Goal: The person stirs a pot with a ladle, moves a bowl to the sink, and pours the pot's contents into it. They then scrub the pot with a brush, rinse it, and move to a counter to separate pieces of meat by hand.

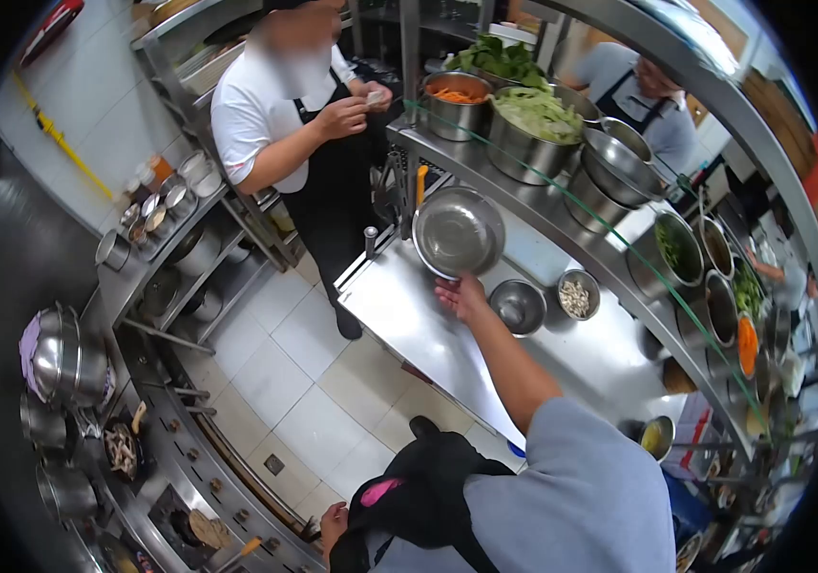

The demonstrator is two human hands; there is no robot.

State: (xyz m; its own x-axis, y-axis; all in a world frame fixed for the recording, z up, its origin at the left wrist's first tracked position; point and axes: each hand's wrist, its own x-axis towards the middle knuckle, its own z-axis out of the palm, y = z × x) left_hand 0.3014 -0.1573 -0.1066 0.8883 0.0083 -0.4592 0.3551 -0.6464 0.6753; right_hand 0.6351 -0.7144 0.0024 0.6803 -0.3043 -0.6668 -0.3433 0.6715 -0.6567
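My right hand (pixel 463 298) grips the near rim of a wide metal bowl (pixel 471 239) over the left end of the steel counter (pixel 409 325). The bowl looks empty, and an orange handle (pixel 421 183) shows just behind it. Close to my right wrist is a smaller metal bowl (pixel 518 307), and beside that is a bowl of pale chopped pieces (pixel 577 294). My left hand (pixel 334 525) hangs low next to my black apron (pixel 428 477). Its fingers are only partly visible, loosely apart, with nothing seen in them.
Across the counter's corner stands a co-worker in a white shirt (pixel 247 119), both hands raised together. An overhead shelf (pixel 543 205) bears pots of shredded carrot (pixel 457 95) and sliced greens (pixel 535 115). To my left runs a stove (pixel 189 449) with pans. Another person (pixel 643 105) is behind the shelf.
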